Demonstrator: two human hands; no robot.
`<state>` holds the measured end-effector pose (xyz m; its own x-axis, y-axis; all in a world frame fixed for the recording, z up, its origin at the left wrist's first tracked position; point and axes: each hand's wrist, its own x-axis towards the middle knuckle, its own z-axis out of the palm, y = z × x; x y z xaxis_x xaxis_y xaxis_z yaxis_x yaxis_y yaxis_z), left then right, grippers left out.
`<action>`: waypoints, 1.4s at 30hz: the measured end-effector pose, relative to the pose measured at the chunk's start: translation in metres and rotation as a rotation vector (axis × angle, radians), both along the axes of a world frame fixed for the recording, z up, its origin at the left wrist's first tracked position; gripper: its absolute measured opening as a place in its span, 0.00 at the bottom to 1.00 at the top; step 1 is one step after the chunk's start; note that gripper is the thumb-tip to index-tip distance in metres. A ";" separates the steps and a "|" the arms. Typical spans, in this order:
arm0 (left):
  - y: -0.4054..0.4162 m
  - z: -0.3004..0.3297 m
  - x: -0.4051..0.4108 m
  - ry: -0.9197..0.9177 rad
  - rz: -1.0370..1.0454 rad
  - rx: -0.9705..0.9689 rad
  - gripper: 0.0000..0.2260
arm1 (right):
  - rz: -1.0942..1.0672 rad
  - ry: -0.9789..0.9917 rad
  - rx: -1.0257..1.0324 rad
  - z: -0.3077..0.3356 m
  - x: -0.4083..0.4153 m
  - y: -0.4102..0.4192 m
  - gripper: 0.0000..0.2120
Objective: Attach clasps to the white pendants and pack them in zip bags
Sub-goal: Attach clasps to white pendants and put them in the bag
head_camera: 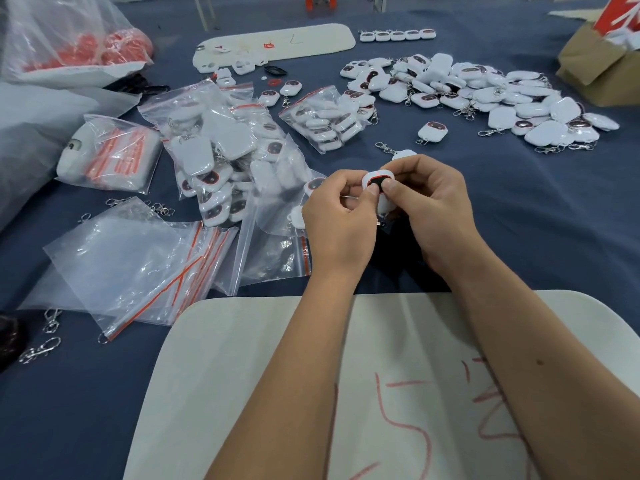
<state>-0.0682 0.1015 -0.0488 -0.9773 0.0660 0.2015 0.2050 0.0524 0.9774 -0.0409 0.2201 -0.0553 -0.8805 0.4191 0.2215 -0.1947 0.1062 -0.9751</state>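
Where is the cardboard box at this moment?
In the head view, the cardboard box sits at the far right edge of the blue table, just beyond the big pile of white pendants.

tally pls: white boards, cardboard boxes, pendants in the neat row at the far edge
White boards: 2
Cardboard box: 1
Row pendants: 5
Total: 8
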 end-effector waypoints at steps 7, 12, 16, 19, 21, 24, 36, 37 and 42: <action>-0.001 0.001 -0.001 -0.003 0.037 0.019 0.04 | 0.027 0.003 -0.013 -0.001 -0.001 -0.002 0.05; -0.001 0.001 -0.002 0.005 0.119 0.099 0.04 | 0.076 -0.041 0.039 -0.001 -0.001 -0.001 0.07; -0.001 -0.001 -0.004 0.002 0.100 0.106 0.05 | 0.065 -0.046 0.065 -0.001 0.001 -0.002 0.06; -0.001 -0.001 -0.003 0.039 0.064 0.075 0.06 | 0.035 -0.048 0.062 0.000 0.001 -0.001 0.04; 0.000 -0.001 -0.003 0.061 0.059 0.049 0.06 | 0.007 -0.059 0.070 -0.001 0.000 0.000 0.04; 0.002 -0.001 0.001 0.087 0.119 -0.024 0.05 | -0.058 -0.040 0.045 -0.002 0.000 -0.001 0.03; -0.003 0.000 0.014 0.193 0.241 -0.760 0.16 | -0.231 0.009 -0.039 0.000 -0.002 -0.001 0.02; -0.004 0.000 0.014 0.189 0.237 -0.779 0.15 | -0.238 0.010 -0.046 0.000 -0.002 0.000 0.03; -0.004 0.002 0.015 0.189 0.213 -0.797 0.07 | -0.246 0.008 -0.075 -0.002 -0.004 0.001 0.05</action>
<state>-0.0534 0.0977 -0.0469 -0.9394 0.0761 0.3344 0.2693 0.7674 0.5818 -0.0446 0.2209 -0.0578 -0.7484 0.6361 0.1879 -0.1797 0.0782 -0.9806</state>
